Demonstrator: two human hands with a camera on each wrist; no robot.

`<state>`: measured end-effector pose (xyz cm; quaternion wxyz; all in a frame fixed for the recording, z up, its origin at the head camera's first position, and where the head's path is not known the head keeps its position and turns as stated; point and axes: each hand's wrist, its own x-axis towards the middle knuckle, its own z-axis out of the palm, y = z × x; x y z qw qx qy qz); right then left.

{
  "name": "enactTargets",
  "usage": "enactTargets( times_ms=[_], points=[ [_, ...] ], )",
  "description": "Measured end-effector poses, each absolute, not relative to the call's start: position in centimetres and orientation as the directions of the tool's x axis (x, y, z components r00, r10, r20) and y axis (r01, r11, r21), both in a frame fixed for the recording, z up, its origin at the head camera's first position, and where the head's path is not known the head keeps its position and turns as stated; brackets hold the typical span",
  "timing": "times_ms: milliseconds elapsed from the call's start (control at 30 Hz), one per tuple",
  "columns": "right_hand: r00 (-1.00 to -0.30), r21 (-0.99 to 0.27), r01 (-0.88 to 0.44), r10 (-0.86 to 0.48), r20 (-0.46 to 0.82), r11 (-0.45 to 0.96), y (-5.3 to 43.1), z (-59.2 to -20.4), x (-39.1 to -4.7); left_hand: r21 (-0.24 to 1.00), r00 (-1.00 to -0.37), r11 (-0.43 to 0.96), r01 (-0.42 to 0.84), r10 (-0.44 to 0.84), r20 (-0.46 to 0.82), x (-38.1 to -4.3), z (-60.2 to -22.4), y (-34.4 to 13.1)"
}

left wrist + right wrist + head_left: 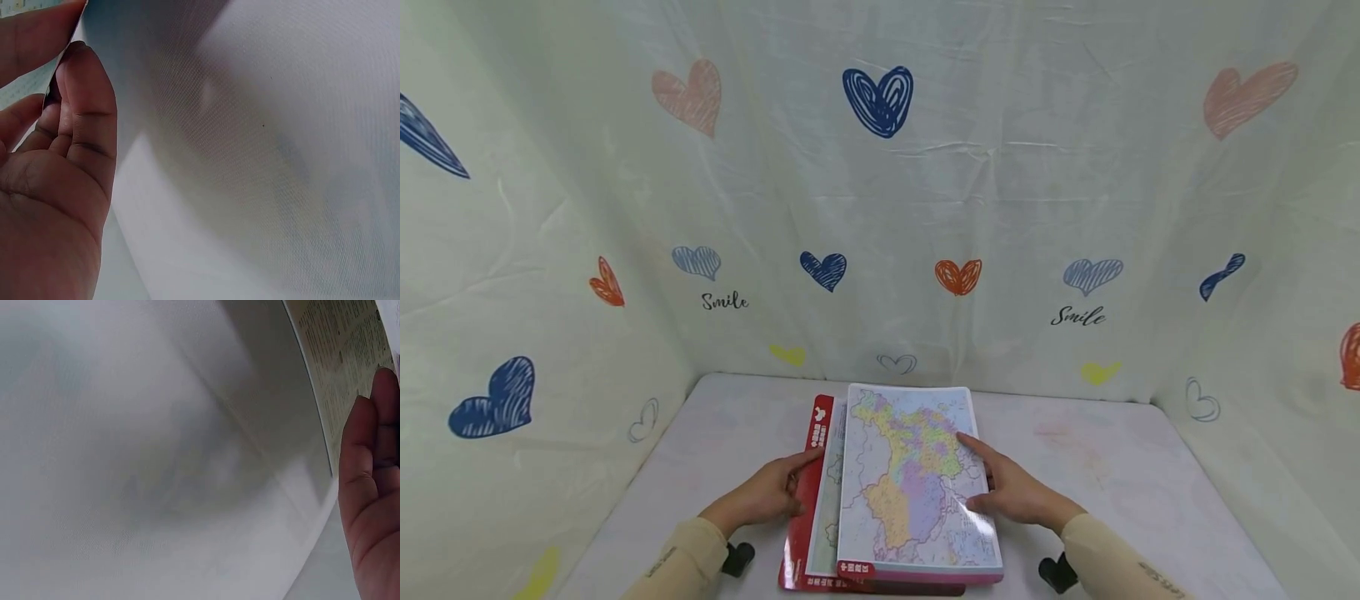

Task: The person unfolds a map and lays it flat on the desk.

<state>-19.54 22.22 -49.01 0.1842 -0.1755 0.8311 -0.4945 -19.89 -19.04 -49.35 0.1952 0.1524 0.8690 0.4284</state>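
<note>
Two printed maps lie overlapped at the middle of the table in the head view. The upper is a multicoloured map point(917, 475) with a white border and a pink lower edge. Beneath it, a red-bordered map point(801, 533) sticks out to the left, its rest covered. My left hand point(763, 496) pinches the red map's left edge; in the left wrist view, fingers point(90, 106) lie on both sides of a thin edge. My right hand point(1018, 487) holds the upper map's right edge, thumb and index finger on top. Fingers point(359, 450) show beside a text-printed sheet point(337, 350) in the right wrist view.
The white table point(1120, 483) ends at a pale curtain point(1000, 192) printed with hearts and "Smile", which also hangs on both sides. A small black object point(739, 558) sits by the left wrist, another black object point(1058, 573) by the right.
</note>
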Motion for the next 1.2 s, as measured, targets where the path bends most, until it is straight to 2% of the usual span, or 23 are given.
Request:
enactTargets(
  times_ms=[500, 1200],
  points=[
    [-0.871, -0.873, -0.105, -0.468, -0.15, 0.475, 25.9, -47.7, -18.9, 0.818, -0.867, 0.565, 0.108, 0.457, -0.201, -20.0, -49.3, -19.2],
    [-0.892, -0.841, -0.087, -0.418, -0.172, 0.534, 29.4, -46.3, -18.4, 0.789, -0.883, 0.609, 0.081, 0.411, -0.226, -19.6, -48.9, -19.9]
  ],
)
